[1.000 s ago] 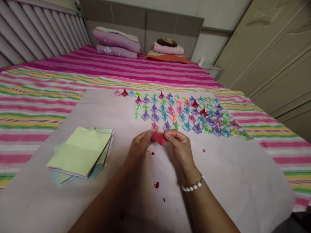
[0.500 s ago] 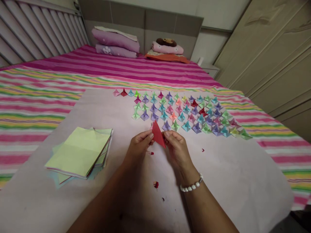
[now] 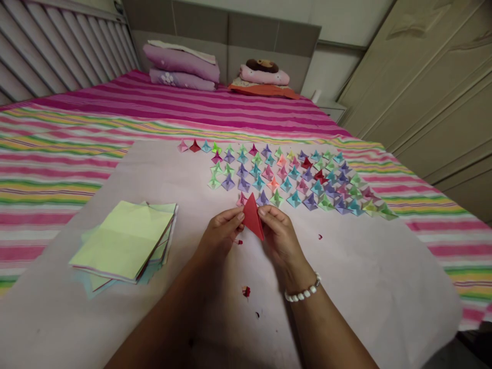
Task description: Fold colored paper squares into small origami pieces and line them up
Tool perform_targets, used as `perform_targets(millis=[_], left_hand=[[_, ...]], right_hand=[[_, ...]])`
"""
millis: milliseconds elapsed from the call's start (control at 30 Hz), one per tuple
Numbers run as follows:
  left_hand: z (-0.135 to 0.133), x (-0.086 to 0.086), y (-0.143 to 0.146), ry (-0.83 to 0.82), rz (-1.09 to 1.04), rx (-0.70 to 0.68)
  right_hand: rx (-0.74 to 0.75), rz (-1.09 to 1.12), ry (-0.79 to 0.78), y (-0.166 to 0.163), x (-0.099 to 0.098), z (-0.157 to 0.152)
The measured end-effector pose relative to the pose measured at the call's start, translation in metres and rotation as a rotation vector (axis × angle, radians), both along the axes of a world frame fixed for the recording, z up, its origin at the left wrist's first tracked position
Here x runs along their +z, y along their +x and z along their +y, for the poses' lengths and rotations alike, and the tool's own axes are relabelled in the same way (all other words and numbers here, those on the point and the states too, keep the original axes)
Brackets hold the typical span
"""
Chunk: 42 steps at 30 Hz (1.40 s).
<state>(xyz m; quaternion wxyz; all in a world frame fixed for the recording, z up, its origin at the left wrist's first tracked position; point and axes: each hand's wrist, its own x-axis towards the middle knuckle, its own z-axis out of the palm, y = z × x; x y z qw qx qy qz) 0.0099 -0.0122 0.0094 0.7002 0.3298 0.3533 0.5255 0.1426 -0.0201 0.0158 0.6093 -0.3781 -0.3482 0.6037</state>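
A red paper triangle (image 3: 252,215) stands on edge between my two hands, point up. My left hand (image 3: 221,231) pinches its left side with closed fingers. My right hand (image 3: 279,233), with a white bead bracelet on the wrist, pinches its right side. Both hands hover just above a pale pink sheet (image 3: 365,271) spread over the bed. Just beyond my fingers lie rows of small folded paper shapes (image 3: 292,177) in many colours.
A stack of pastel paper squares (image 3: 126,246), yellow-green on top, lies to the left. Small red scraps (image 3: 246,292) dot the sheet near my wrists. The striped bedspread (image 3: 57,154) runs around the sheet, with pillows (image 3: 180,64) at the headboard and wardrobe doors (image 3: 434,87) on the right.
A second ago the red paper lay flatter and wider between my fingers. It has since been folded up into an upright triangle, and my hands have drawn slightly closer to me.
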Motion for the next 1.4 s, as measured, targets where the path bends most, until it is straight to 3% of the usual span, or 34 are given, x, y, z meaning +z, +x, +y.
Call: perform_targets(millis=[167, 400, 567, 733, 933, 1167, 1300, 1400], left_hand=[[0.002, -0.001, -0.001, 0.061, 0.135, 0.086], [-0.002, 0.000, 0.001, 0.227, 0.478, 0.195], [-0.008, -0.003, 0.006, 0.455, 0.613, 0.239], [-0.011, -0.005, 0.005, 0.524, 0.738, 0.310], [-0.011, -0.008, 0.002, 0.487, 0.739, 0.270], [-0.006, 0.002, 0.000, 0.149, 0.343, 0.128], [-0.004, -0.002, 0.001, 0.094, 0.123, 0.052], [-0.005, -0.001, 0.002, 0.108, 0.084, 0.007]], right_hand=[[-0.009, -0.007, -0.015, 0.000, 0.002, 0.001], [-0.065, -0.302, 0.060, -0.004, -0.002, 0.002], [-0.241, -0.608, 0.274, -0.006, -0.005, -0.003], [-0.297, -0.772, 0.428, -0.007, -0.006, -0.005], [-0.264, -0.681, 0.376, -0.010, -0.012, -0.003], [-0.183, -0.309, 0.087, -0.004, -0.004, -0.001], [-0.146, -0.086, 0.010, -0.001, 0.000, 0.002], [-0.111, 0.032, -0.019, -0.001, 0.002, 0.004]])
